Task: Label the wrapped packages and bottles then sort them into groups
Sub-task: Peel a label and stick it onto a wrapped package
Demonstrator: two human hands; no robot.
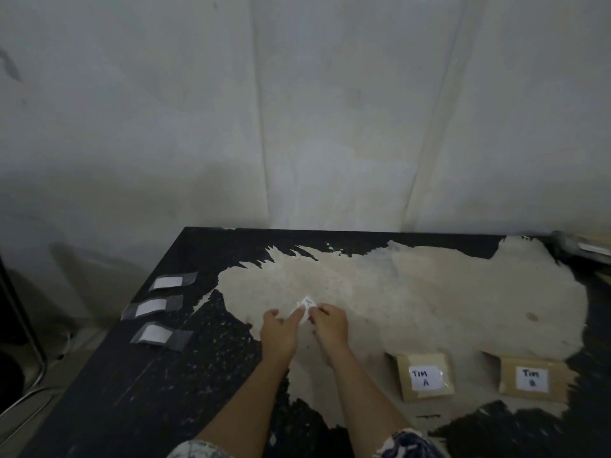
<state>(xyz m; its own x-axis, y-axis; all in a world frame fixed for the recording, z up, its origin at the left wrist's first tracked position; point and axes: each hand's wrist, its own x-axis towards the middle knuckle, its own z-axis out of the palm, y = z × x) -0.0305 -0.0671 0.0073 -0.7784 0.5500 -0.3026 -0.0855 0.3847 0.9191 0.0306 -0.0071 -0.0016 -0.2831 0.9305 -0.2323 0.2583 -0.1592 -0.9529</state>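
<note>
With the TIM A package [425,375] and TIM B package [532,378] at near right already labelled, the left hand [277,332] and right hand [330,325] pinch an A label [308,305], while three taped labels [150,307] lie unused at left.

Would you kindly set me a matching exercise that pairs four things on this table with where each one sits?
Things
1. package marked TIM A
2. package marked TIM B
3. row of three taped labels
4. small label

Places
a. along the left edge of the table
b. mid-table, at the fingertips of the left hand and right hand
c. farthest right, near the front edge
d. just right of the right forearm

Pairs: 1-d, 2-c, 3-a, 4-b
</note>
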